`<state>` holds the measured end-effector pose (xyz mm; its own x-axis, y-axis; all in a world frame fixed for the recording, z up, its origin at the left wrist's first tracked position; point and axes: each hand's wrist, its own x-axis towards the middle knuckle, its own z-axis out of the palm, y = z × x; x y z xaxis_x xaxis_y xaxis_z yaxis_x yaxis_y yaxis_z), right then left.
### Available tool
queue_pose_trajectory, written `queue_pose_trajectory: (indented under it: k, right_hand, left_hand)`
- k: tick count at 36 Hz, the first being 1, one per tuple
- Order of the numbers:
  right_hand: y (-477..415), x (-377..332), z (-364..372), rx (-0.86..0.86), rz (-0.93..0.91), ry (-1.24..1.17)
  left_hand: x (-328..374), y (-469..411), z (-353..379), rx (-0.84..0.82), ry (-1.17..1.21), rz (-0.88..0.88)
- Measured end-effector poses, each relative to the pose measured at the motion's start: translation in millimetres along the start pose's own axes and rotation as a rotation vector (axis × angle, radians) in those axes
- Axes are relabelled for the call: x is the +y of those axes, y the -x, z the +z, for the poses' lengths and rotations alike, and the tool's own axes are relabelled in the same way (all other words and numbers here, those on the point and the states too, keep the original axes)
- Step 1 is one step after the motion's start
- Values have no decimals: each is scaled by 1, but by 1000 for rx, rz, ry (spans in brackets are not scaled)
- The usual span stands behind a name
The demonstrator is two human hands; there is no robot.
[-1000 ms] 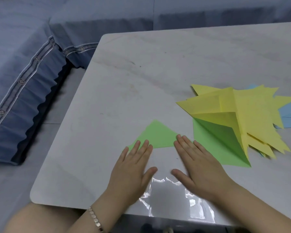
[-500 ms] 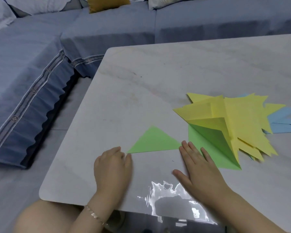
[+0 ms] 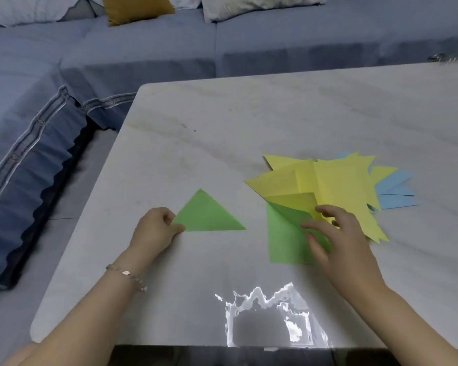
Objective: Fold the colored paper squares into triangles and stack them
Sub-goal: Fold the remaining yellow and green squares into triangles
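A: Down on the tabletop (image 3: 222, 122) now: green triangle (image 3: 209, 215) lying flat, left of centre, apex pointing to the far side, just left of the pile.

B: Thin paper, so surely featherlight and floppy, and likely to skate on that glossy surface. Best taken at a corner, or along the long near edge, probably the crease and the stiffest part.

A: And taken right there by the left hand (image 3: 156, 228), fingers (image 3: 167, 213) curled in against the thumb, pinching the triangle's left corner.

B: Over to the right, the right hand (image 3: 339, 241), low over the fanned pile of yellow triangles (image 3: 341, 186). Fingers (image 3: 325, 208) spread and loosely bent, touching the near edge of the yellow, thumb out over the green sheet (image 3: 283, 241) poking from beneath.

A: Gripping anything?

B: No clear pinch to be seen. Looks like resting or steadying, nothing more. Blue papers (image 3: 397, 191) peeking out at the far right of the pile.

A: Messy fan, easy to scatter with one careless nudge.

B: So lift gently, keep that corner pinched, and lay it square on top without dragging across the loose points.
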<state>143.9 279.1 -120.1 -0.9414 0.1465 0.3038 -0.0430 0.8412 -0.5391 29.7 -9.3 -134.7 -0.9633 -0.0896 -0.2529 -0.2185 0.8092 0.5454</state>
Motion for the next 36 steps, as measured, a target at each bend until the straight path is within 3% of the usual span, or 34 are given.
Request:
queue_pose_trajectory:
  k: [6,9,12,15,18,21,24,26,28,31,36]
  right_hand:
    - [-6,0,4,-31,-27,125]
    - [-11,-11,1,40,-25,-1]
    - [-21,-29,-5,26,97,-343]
    - [-38,-41,-3,-100,268,-608]
    - [-52,-48,8,-280,401,-773]
    - [-56,-52,27,-412,375,-685]
    - [-55,-50,47,-484,358,-576]
    - [-53,-48,57,-414,390,-533]
    - [-46,-46,62,-214,363,-506]
    - [-28,-50,62,20,139,-381]
    - [0,-57,81,-195,-327,-88]
  left_hand:
    - [4,-22,-24,165,-219,-25]
    - [17,-6,-21,181,-176,243]
    - [25,14,-12,8,-123,570]
    - [31,32,-2,-97,-214,802]
    - [30,45,7,-5,-174,930]
    - [24,53,13,42,-15,846]
    - [15,54,21,61,115,651]
    - [9,50,29,60,166,519]
    - [4,47,37,86,174,392]
    - [0,44,49,152,139,268]
    - [0,45,56,212,-10,298]
